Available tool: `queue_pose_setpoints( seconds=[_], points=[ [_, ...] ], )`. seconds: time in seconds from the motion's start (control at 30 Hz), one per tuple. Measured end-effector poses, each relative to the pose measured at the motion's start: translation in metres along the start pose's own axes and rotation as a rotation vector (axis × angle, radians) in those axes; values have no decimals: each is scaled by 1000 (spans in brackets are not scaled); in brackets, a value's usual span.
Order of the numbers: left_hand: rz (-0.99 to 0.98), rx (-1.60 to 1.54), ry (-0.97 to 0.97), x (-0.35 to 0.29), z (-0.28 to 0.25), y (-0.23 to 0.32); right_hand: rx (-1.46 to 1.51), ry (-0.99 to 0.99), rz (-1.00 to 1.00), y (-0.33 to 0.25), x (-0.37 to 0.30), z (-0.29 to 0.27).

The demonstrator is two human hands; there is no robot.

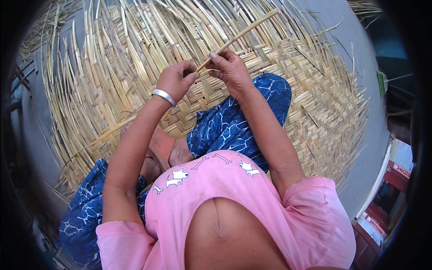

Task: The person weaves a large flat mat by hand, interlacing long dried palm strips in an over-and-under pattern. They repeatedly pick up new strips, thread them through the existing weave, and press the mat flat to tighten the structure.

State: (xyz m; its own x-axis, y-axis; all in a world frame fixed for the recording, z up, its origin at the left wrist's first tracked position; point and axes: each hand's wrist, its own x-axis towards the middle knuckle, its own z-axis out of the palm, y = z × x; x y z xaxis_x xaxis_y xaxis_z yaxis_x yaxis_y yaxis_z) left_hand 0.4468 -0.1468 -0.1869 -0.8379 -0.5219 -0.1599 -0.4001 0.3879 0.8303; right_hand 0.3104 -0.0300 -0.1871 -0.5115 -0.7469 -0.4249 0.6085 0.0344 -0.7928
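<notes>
My left hand, with a pale bangle at its wrist, pinches the near end of a straw-coloured cane strip between thumb and fingers. Close beside it, my right hand has its thumb and fingers closed on the same strip. From there the strip slants up to the far right, above the mat. Beneath both hands lies a large woven mat, tightly plaited at the right, with long loose strips fanning out at the far left. Another pale strip runs out behind my left forearm; whether it joins the held one is hidden.
My crossed legs in blue patterned trousers and a sandalled foot rest on the mat. Grey floor borders it. More loose strips lie at the far left. Red and white boxy things stand at the right edge.
</notes>
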Motion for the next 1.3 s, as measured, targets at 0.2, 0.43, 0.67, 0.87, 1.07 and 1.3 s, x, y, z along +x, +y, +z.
queue_pose_setpoints(
  seconds=[0.2, 0.43, 0.67, 0.87, 1.07, 1.3],
  points=[
    [-116, -211, -90, 6, -12, -12, -102, 4, -34, 2, 0, 0],
    [277, 489, 249, -7, -5, 24, -36, 134, 3, 4, 2, 1],
    [316, 499, 282, -10, -1, 19, 26, 122, 2, 6, 4, -3],
    [-224, -294, -223, 5, -15, 5, 7, -56, 6, 1, 0, -2],
    [-207, -319, -156, 7, -22, 1, -157, -81, -117, 5, -4, 8],
    [-143, -170, -188, 15, -35, 7, -67, 81, -180, 6, 0, 2]
  ],
)
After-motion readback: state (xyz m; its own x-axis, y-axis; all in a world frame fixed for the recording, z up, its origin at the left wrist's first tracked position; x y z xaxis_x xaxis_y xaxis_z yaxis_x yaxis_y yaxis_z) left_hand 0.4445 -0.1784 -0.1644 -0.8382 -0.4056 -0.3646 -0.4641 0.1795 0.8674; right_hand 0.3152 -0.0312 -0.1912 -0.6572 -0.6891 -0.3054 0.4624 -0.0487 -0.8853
